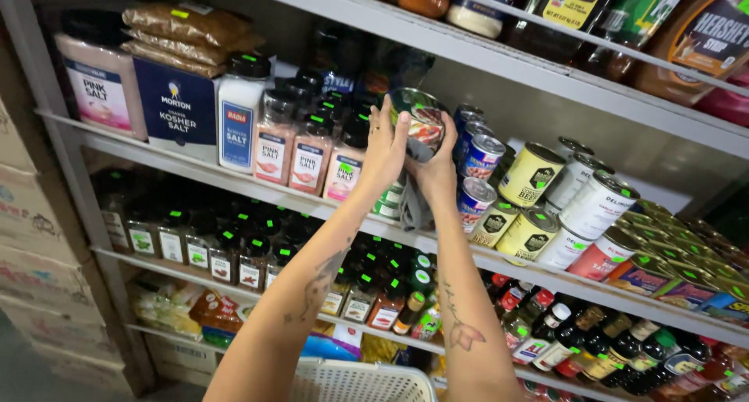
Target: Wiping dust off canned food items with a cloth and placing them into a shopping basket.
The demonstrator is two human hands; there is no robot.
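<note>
Metal can [421, 121] being held up at the middle shelf [234, 185], left hand [384, 148] and right hand [437, 168] both gripping it, fingers [388, 117] curling around its sides, grey cloth [413, 207] hanging beneath, tipped cans [530, 176] lying just beside, pink salt jars [292, 148] standing left.

Navy salt box [178, 101] stands beside pink-labelled shakers [292, 154]; yellow-labelled cans [530, 174] lie tipped at right.

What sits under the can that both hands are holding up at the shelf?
Under the can, a grey cloth hangs from the right hand, with stacked green-labelled cans beside it on the shelf. The left hand grips the can's side. The hands and cloth hide whatever stands directly below.
</note>
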